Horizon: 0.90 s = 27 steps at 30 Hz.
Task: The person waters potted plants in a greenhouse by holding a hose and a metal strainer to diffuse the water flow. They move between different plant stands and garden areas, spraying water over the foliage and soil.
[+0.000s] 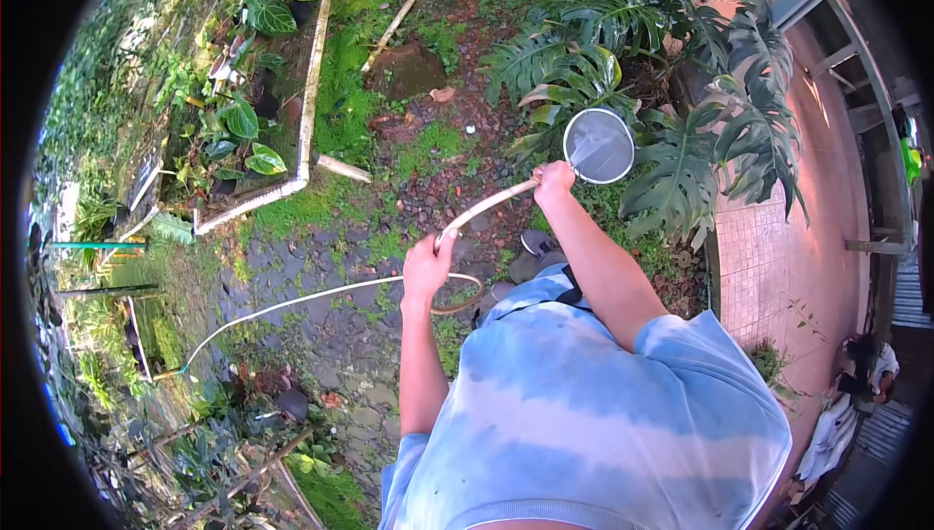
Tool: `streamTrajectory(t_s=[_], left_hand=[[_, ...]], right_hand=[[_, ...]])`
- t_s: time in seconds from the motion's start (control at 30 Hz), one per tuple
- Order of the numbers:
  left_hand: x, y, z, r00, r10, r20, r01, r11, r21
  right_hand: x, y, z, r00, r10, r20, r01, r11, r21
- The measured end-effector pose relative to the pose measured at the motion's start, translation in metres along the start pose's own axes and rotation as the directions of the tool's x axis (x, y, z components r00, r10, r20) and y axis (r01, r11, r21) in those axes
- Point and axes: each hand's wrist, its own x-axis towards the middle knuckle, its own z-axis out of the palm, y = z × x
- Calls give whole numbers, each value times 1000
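A pale, flexible hose (496,202) runs between my two hands. My left hand (428,265) is closed around its lower stretch. Beyond that hand the hose loops near my feet and trails left over the ground. My right hand (556,180) grips the hose near its upper end. Right beside that fist is a round, light-rimmed mesh strainer (599,147), with a whitish streak, perhaps water, across its mesh. How the strainer is held cannot be made out. Large split leaves (671,175) lie behind and right of it.
A pale-edged plant bed (313,73) stands at the upper left. Mossy stone ground (321,277) spreads around my shoes (535,242). To the right are a tiled walkway (769,258) and a metal frame (846,34). A person (880,371) is at the lower right.
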Motion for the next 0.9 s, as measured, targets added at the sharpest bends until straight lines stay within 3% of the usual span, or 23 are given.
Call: streamTrajectory(t_s=[0.1,0.27,0.53,0.67,0.77,0.9], left_hand=[[-18,-11,1,990,-41,134,42,999,-6],[-44,-11,18,984,-16,179,25,999,-44],[-71,13,20,992,-61,106,66,997,-45],[-88,17,24,996,-90,26,91,996,-25],[-101,24,25,993,-113,33,114,993,-36],[-115,38,41,993,-115,-16,114,992,-58]], right_hand=[[4,4,-25,1000,-5,-4,5,1000,-7],[-11,-8,-49,999,-36,-26,34,997,-75],[-15,-14,-56,1000,12,10,-11,999,-52],[-14,-7,-61,995,-22,-94,-2,968,-250],[-33,-23,-71,994,25,-105,-37,993,-108],[-26,-41,-69,998,19,52,-11,988,-154]])
